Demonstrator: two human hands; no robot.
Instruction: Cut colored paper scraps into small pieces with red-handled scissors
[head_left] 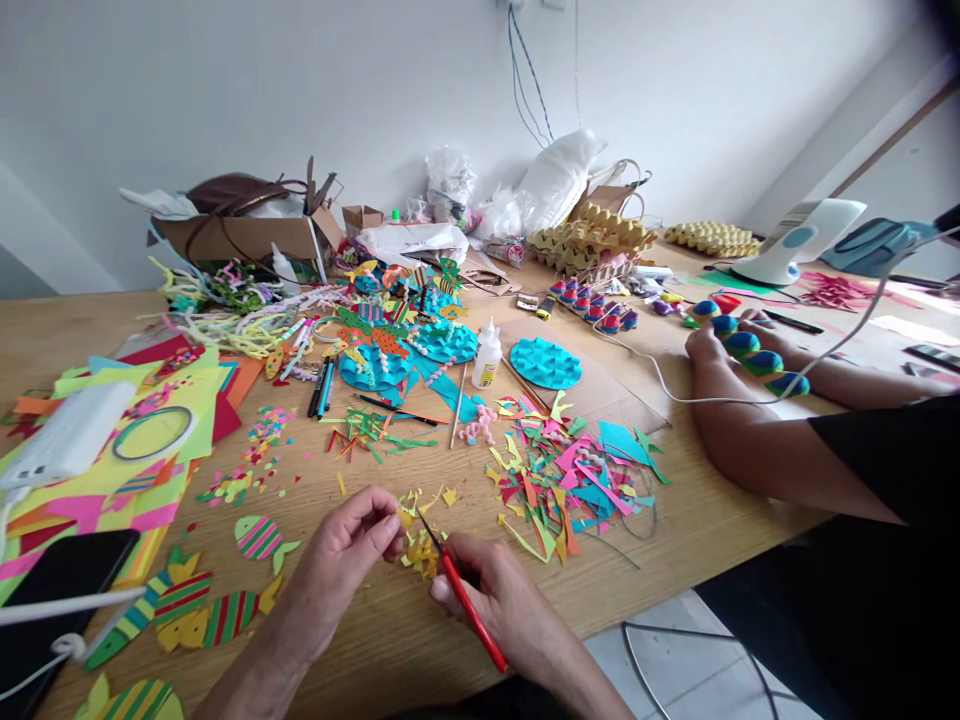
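Observation:
My left hand (349, 545) is closed in a pinch, with a small bit of yellow paper (406, 518) showing at the fingertips. In my right hand (514, 595) are red-handled scissors (472, 612), their dark blades pointing up and left toward that paper. Yellow paper scraps (420, 553) lie on the table under and between my hands. To the left of my left hand are several striped paper fish, among them a pink and green one (258, 537) and a red and green one (234, 617).
A heap of coloured scraps (577, 475) lies ahead to the right. A glue bottle (487, 358) stands near a blue egg-carton piece (545, 363). At left are coloured papers, a tape roll (153, 433) and a phone (67, 590). A co-worker's hands (705, 345) hold a painted egg-carton strip (744, 347).

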